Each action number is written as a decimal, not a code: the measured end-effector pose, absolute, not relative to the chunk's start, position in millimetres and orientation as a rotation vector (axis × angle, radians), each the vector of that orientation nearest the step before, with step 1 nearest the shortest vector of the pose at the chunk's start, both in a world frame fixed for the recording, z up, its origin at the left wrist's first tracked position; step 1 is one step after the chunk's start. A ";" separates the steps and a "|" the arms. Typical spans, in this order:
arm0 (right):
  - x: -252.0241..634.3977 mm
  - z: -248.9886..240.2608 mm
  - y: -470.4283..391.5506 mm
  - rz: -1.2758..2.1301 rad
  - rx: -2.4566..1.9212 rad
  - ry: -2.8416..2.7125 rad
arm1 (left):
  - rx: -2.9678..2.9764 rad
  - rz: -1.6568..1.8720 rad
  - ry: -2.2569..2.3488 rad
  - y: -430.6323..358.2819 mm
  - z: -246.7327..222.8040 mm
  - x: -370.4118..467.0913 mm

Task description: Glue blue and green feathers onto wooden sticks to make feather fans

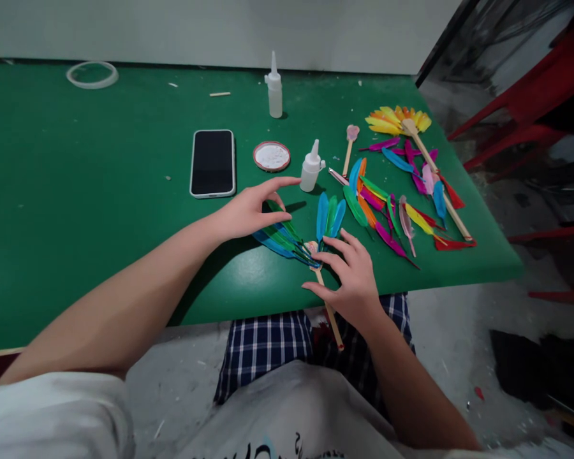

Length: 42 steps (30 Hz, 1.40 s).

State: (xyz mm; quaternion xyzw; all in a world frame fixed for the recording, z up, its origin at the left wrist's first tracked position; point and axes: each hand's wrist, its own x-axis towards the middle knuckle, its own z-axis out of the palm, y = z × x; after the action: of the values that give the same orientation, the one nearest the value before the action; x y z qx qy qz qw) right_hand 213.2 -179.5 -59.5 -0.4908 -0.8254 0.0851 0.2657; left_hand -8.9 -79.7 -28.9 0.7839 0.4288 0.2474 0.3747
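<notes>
A feather fan with a wooden handle lies at the table's front edge, its handle sticking out past it. Blue and green feathers spread from its head to the left, and more point away from me. My left hand hovers over the left feathers, fingers apart, its index fingertip close to a small glue bottle. Over the fan's head, my right hand has its fingers spread, fingertips at the feather bases. Whether they press on the feathers I cannot tell.
Loose coloured feathers lie right of the fan. Beyond them are a yellow feather fan and a bare fan stick. A phone, a round lid, a second glue bottle and a clear ring also rest on the green table.
</notes>
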 end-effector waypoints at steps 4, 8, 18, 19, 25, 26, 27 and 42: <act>212.7 -59.5 -179.7 0.214 -1.327 -2.236 | 2.009 0.618 1.136 -80.5 -28.2 -8.5; 212.8 -59.2 -179.6 0.211 -1.325 -2.239 | 1.974 0.618 1.176 -81.1 -29.1 -8.3; 213.3 -61.8 -179.6 0.189 -1.312 -2.242 | 1.908 0.887 1.382 -74.7 -37.2 -20.0; 213.2 -62.1 -179.6 0.184 -1.309 -2.238 | 1.914 0.861 1.377 -74.9 -37.1 -20.6; 213.1 -62.3 -180.0 0.172 -1.303 -2.233 | 1.930 0.668 1.219 -78.8 -35.8 -14.2; 213.1 -62.1 -180.1 0.174 -1.303 -2.235 | 1.926 0.673 1.215 -78.7 -36.1 -12.3; 213.1 -62.0 -180.3 0.174 -1.303 -2.235 | 1.920 0.684 1.213 -78.4 -36.5 -10.4; 211.9 -60.4 -182.2 0.134 -1.310 -2.231 | 1.865 0.795 1.301 -76.4 -43.2 -3.7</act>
State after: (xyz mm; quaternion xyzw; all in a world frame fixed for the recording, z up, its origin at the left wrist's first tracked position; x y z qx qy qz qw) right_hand 211.9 -182.2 -60.4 -0.4865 -0.8287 0.0499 0.2721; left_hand -3.7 -76.4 -43.2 0.7228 0.5042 0.3081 0.3584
